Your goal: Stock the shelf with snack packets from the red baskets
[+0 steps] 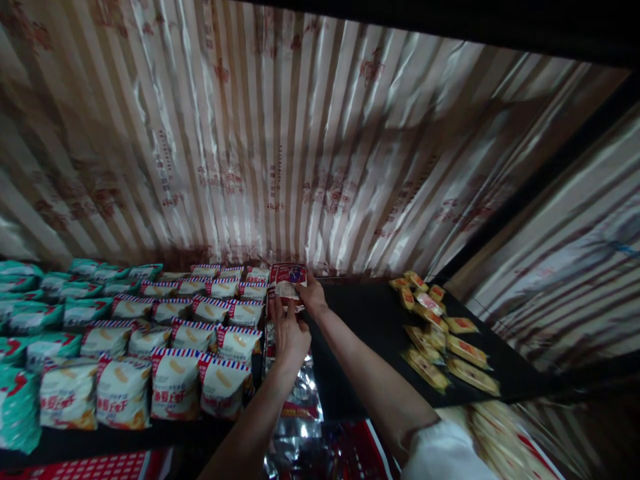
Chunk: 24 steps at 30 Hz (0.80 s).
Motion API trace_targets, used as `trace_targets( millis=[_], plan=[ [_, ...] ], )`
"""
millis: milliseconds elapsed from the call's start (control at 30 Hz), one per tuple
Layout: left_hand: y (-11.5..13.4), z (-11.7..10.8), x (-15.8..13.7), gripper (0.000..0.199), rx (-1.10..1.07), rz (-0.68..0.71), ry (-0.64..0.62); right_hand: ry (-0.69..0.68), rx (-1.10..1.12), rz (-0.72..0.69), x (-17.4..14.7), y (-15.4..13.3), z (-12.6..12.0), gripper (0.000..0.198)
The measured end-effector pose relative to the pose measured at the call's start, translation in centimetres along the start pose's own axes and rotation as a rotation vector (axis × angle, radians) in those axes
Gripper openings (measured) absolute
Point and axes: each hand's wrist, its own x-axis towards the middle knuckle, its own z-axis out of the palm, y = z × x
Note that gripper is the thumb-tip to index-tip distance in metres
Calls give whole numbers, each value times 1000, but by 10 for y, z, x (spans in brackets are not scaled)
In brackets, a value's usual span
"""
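A dark red snack packet with a pale patch stands near the back of the black shelf, beside the white snack bags. My right hand grips its right edge, thumb across the front. My left hand is closed at its lower edge, with the fingers against the front. Below and behind my left hand run more shiny silver-and-red packets, partly covered by my forearm. Just left of the packet are rows of white bags with red and blue striped tops.
Teal bags fill the far left of the black shelf. Small yellow packets lie loosely at the right. A red basket is low at the left. A shiny corrugated wall stands behind, and a dark beam crosses above.
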Motion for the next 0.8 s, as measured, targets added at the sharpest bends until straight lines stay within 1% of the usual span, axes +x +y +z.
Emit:
trace_targets(
  millis=[67,167,233,333,467,600,667,733,767,800],
  plan=[
    [-2,2,2,55,16,6,-14,8,-73,7,1,-1,-1,37],
    [-6,5,4,53,30,22,-28,28,-350,-2,-2,-6,-1,51],
    [-10,8,5,53,34,32,-20,24,-573,-14,-5,-9,0,53],
    [-11,9,5,53,52,25,0,-2,-757,-42,-10,-15,4,51],
    [-7,3,4,54,133,11,-29,7,-863,-104,-14,-21,11,51],
    [-5,-5,3,51,205,-15,-43,-1,-955,-105,-17,-23,15,47],
    [-6,-6,1,50,245,4,-56,32,-996,-127,-19,-23,17,45],
    [-7,-7,0,50,278,28,-64,69,-1024,-214,-18,-23,19,43],
    [-8,-8,0,50,290,38,-66,64,-1031,-274,-17,-23,21,42],
    [-9,-8,-1,50,300,48,-67,29,-1033,-338,-15,-23,22,41]
  ],
)
